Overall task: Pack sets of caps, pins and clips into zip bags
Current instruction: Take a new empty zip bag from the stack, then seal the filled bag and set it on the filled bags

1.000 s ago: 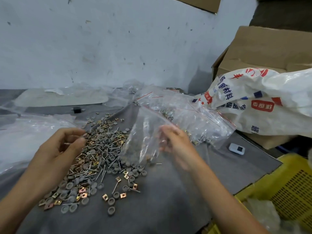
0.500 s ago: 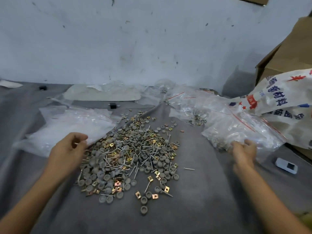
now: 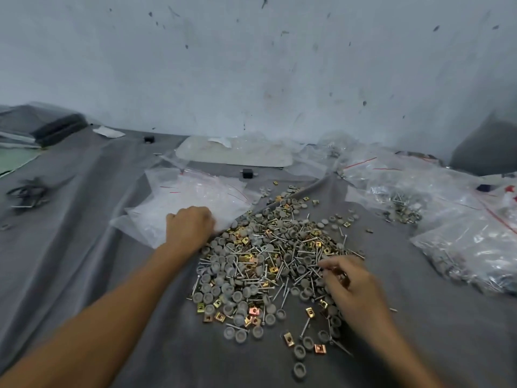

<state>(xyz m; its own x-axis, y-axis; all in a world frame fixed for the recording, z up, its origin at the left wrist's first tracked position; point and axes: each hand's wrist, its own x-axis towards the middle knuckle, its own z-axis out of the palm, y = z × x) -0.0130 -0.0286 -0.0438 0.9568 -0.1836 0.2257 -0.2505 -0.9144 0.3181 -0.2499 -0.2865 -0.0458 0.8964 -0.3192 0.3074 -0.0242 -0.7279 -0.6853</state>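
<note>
A: Starting at the left, the stack of empty zip bags (image 3: 184,200) lies flat on the grey cloth (image 3: 84,219). The left hand (image 3: 190,231) sits on its near edge, knuckles up and fingers curled under. I cannot tell whether they grip a bag or only rest there.

B: The film looks slick. If that hand drags one bag, several may slide with it and spill over the parts.

A: The pile (image 3: 265,264) is just beside it, in the middle of the cloth: grey caps (image 3: 208,298), brass clips (image 3: 254,311) and thin pins (image 3: 284,293), all mixed and tangled.

B: That tangle is the main risk, I think. Pull one pin and it may rake others along, so a set gets miscounted.

A: The right hand (image 3: 354,289) is over the pile's right side, with its fingertips (image 3: 324,266) drawn together and seeming to pinch pins.

B: It looks a shallow pinch. A pin could slip, roll down a fold in the cloth and be lost. Strays already lie near the wrist.

A: Far right, the filled bags (image 3: 470,247) lie heaped, apart from the pile.

B: They are close enough that a sweep of the forearm could knock them.
</note>
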